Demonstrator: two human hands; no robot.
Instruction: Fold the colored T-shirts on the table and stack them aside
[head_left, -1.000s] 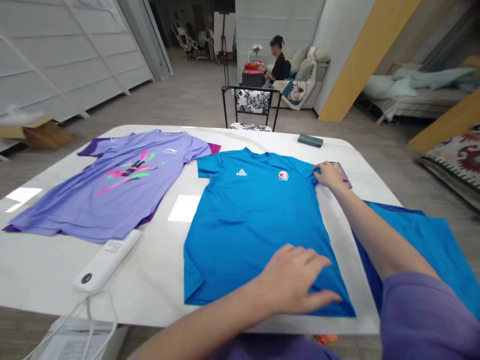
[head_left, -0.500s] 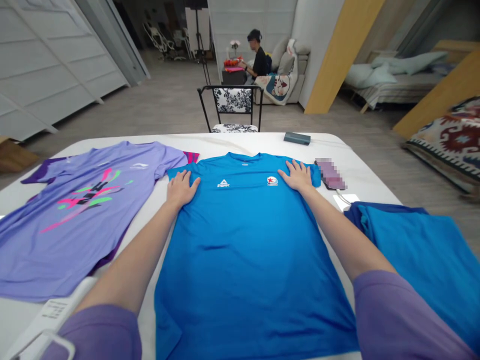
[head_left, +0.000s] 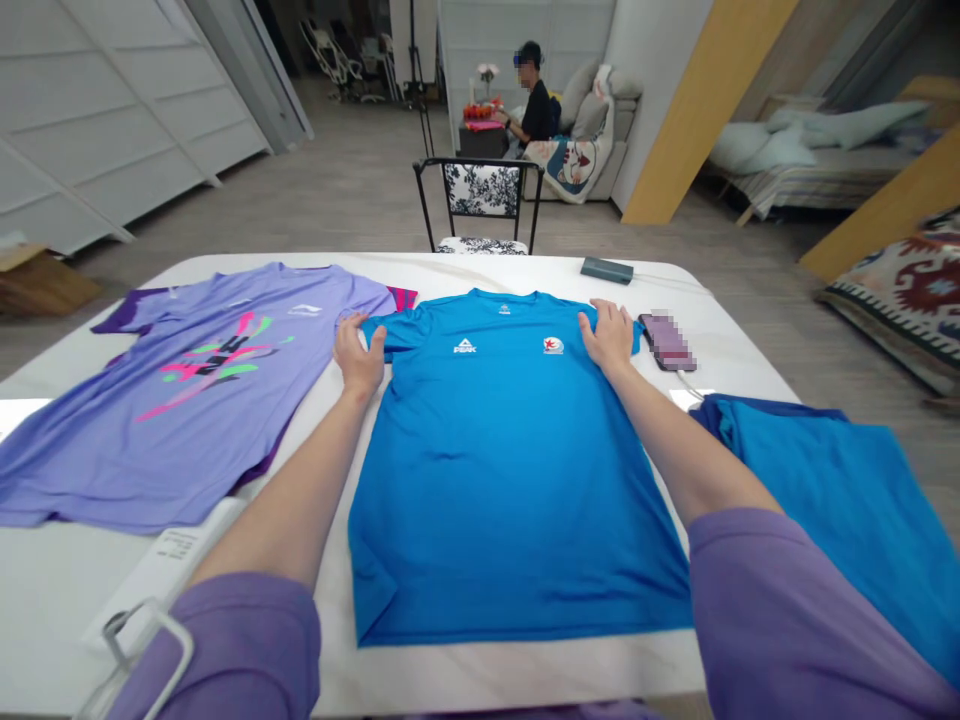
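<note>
At mid-frame, we're working over a blue shirt (head_left: 517,470), lying flat on the white table (head_left: 510,668). Our left hand (head_left: 360,360) is resting at its sleeve (head_left: 409,336) left of centre, thumb standing apart from the fingers; our right hand (head_left: 610,337) is resting at the opposite shoulder, fingers slightly spread. Purple shirt (head_left: 142,460) is lying frame left, phone (head_left: 667,342) right of centre.

A blue shirt (head_left: 517,470) is spread nearly flat on the table (head_left: 480,675), collar (head_left: 505,299) turned away, chest marked with logos (head_left: 553,346).
</note>
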